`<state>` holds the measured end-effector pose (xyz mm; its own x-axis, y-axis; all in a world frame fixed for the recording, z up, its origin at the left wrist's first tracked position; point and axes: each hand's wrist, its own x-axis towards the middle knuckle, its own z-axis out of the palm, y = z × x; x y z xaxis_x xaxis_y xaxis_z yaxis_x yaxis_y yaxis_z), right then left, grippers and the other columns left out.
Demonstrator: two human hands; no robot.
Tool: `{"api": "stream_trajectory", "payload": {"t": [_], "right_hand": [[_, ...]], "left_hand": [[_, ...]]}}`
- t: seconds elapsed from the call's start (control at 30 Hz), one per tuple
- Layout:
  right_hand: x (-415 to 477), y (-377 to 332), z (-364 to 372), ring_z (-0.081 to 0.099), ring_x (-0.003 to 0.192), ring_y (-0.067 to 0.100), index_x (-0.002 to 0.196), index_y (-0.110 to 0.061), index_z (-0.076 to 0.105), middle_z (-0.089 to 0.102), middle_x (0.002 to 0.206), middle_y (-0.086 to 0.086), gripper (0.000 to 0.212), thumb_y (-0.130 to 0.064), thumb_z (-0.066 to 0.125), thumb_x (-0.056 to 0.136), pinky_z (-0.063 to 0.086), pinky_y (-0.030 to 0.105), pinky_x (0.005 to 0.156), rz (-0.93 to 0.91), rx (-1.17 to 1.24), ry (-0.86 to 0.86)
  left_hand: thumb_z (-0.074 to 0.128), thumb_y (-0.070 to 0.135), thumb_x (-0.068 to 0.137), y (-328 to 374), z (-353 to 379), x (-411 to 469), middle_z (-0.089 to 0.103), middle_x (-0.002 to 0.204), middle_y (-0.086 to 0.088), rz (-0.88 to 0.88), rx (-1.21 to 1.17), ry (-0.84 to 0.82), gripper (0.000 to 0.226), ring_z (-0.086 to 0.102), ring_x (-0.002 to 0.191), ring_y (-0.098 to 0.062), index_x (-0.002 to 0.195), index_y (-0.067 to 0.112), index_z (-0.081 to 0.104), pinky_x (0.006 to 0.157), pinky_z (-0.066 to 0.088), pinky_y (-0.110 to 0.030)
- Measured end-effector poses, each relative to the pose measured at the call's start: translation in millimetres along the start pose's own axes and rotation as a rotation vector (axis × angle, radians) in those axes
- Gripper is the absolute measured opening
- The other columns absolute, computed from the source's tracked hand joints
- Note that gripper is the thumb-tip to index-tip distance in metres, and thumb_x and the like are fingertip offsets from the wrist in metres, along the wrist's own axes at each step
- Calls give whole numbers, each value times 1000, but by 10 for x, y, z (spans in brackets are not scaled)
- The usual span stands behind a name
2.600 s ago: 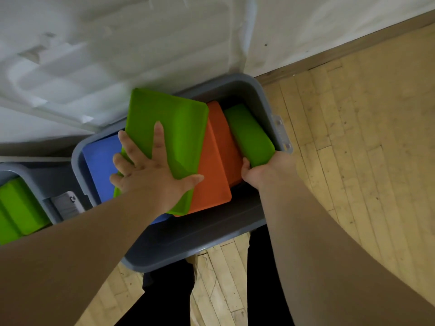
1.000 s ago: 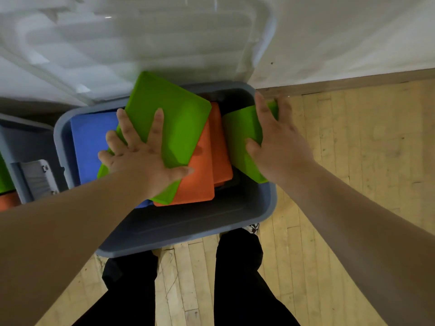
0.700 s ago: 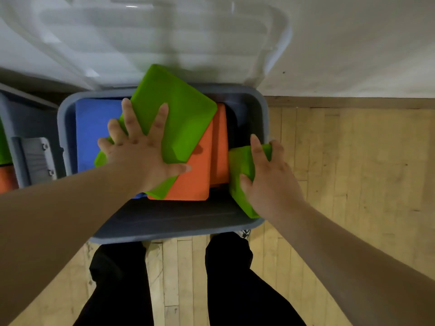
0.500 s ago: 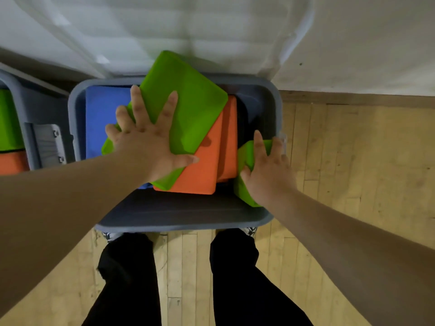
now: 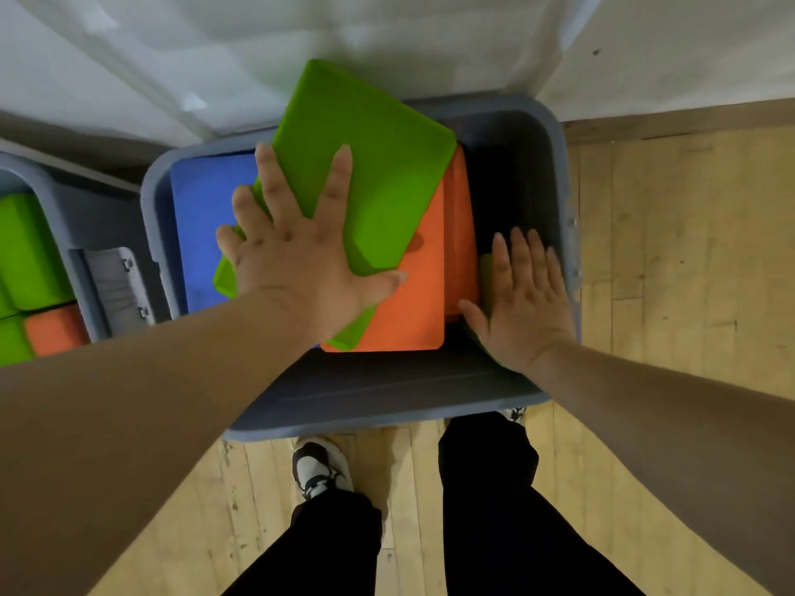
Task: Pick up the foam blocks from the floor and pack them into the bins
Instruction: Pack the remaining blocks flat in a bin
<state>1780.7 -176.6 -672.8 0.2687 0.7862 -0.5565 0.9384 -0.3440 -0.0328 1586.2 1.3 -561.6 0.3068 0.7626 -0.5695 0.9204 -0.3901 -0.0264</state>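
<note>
I'm pressing big green block (image 5: 365, 174) w/ L grip (image 5: 301, 268), small green block (image 5: 486, 273) w/ R grip (image 5: 522, 303), both flat-open; bin (image 5: 387, 419) looking approx. full, blocks not yet seated.

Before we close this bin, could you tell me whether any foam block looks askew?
The large green block lies crooked, turned at an angle over the orange block and sticking up past the far rim of the bin, under the flat left hand.

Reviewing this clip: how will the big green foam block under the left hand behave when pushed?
Probably stiff: the green block looks unbent though propped askew on the orange block. Likely light: the flat left hand alone steadies it. Flat-sided, it may slide or rock, not roll.
</note>
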Motion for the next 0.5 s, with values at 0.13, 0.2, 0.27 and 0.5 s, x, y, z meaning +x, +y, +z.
{"api": "stream_trajectory", "payload": {"t": [0.13,0.2,0.27,0.5], "right_hand": [[136,-46,240,-1,157,35,162,-7,-1,5,169,21,100,-72,22,90,-4,48,127,5,64,39],[140,-32,278,3,156,36,162,-6,4,10,168,22,98,-71,25,91,-2,48,127,2,62,57],[131,-23,295,3,157,35,162,-7,2,10,168,21,97,-70,24,93,-2,48,127,7,45,79],[161,18,271,9,156,36,162,-7,8,16,167,21,92,-66,25,94,-1,47,127,-27,62,113]], "left_hand": [[49,99,59,-28,86,9,-23,164,-21,26,-4,88,127,8,148,-53,148,52,-28,112,25,-68],[48,99,59,-39,111,2,-19,165,-23,40,-19,120,126,10,147,-53,151,51,-23,111,25,-68],[47,100,59,-52,126,9,-16,165,-25,54,-23,159,125,13,146,-54,152,50,-20,110,26,-67],[41,100,60,-58,154,45,-13,166,-23,72,-25,223,121,14,146,-54,152,51,-20,110,25,-67]]}}
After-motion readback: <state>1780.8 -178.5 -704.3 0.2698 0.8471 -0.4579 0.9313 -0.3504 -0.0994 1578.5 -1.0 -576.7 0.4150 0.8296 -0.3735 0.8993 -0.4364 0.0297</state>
